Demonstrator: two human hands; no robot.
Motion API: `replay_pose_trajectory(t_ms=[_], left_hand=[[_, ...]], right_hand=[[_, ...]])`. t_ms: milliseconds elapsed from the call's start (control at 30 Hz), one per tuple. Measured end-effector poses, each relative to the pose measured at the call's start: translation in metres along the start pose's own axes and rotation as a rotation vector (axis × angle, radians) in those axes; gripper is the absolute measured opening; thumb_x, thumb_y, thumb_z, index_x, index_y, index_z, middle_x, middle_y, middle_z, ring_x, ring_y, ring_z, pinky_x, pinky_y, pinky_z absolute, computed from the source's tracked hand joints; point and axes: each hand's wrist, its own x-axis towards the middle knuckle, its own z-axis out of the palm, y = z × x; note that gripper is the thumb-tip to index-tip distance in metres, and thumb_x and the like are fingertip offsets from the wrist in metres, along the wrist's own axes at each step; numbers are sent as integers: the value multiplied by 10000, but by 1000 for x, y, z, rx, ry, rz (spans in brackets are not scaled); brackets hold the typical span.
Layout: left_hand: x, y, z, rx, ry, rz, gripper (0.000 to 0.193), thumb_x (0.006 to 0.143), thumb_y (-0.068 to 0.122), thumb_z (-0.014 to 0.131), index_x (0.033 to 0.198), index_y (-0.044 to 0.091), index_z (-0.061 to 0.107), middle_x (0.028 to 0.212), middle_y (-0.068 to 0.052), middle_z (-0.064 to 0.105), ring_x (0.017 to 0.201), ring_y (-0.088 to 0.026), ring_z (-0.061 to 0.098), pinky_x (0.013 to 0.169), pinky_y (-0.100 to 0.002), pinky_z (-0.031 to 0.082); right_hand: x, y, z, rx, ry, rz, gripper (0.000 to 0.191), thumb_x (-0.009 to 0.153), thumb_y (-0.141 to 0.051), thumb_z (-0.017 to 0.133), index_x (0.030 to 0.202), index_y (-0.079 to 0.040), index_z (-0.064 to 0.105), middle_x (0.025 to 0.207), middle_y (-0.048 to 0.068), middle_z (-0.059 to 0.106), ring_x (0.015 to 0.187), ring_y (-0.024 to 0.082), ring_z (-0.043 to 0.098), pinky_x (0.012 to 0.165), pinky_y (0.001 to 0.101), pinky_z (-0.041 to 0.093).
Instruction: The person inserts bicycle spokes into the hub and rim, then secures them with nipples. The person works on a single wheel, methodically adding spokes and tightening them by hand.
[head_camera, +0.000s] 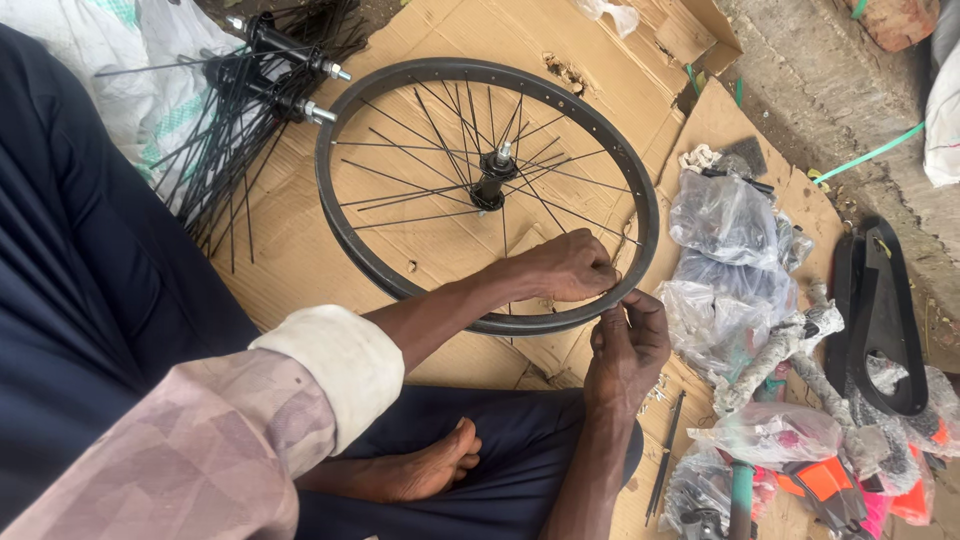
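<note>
Cardboard (300, 260)-borne wheel rim (400, 75) between hands (600, 300)

wheel (487, 193) on cardboard (290, 260), spoked hubs (262, 75) left, bagged parts (740, 300) right

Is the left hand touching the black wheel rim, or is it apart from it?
Touching. The head view shows the left hand resting on the black wheel rim, fingers curled over its near edge beside the right hand.

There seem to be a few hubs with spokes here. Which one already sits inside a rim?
The black hub at the centre of the black metal wheel rim, which both hands grip. The two other spoked hubs lie loose at top left, rimless.
</note>
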Motion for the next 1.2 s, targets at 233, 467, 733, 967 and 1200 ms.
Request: replay_pose_trajectory(t_ms=[233, 467, 733, 967, 1200], left_hand=[[6, -17, 8, 45, -49, -62, 298, 830, 265, 619, 833, -3, 752, 744, -172, 723, 677, -250, 666, 615, -397, 528], [8, -23, 16, 111, -10, 63, 311, 842, 270, 653, 831, -27, 744, 826, -180, 646, 693, -229, 625, 620, -404, 522], [-3, 5, -4, -220, -119, -14, 270, 825, 276, 708, 827, 8, 745, 665, -52, 644, 609, -154, 570, 549, -403, 460], [3, 2, 6, -10, -46, -55, 326, 873, 284, 602, 844, -21, 716, 827, -206, 701, 768, -282, 675, 690, -448, 528], [15, -5, 25, 275, 129, -46, 482, 939, 384, 548, 901, -29, 792, 1034, -291, 682, 1035, -367, 655, 889, -473, 546]], right_hand=[[2, 10, -12, 81, -22, 119, 97, 988, -15, 671, 1072, 9, 629, 848, 46, 636, 574, 43, 445, 496, 183, 336], [-3, 6, -12, -82, 10, 139, 105, 959, -15, 679, 1052, -8, 633, 813, 36, 628, 578, 43, 469, 493, 185, 347], [0, 3, 2, 1, 56, -58, 73, 1006, -32, 683, 1061, 7, 654, 785, 27, 624, 575, 39, 477, 505, 182, 338], [0, 2, 0, -43, 68, -36, 108, 976, -70, 684, 1047, -1, 641, 788, 27, 654, 553, 37, 460, 484, 185, 337], [1, 2, 1, -50, 56, -39, 112, 990, -73, 690, 1053, 6, 642, 735, 13, 596, 555, 39, 444, 484, 187, 314]])
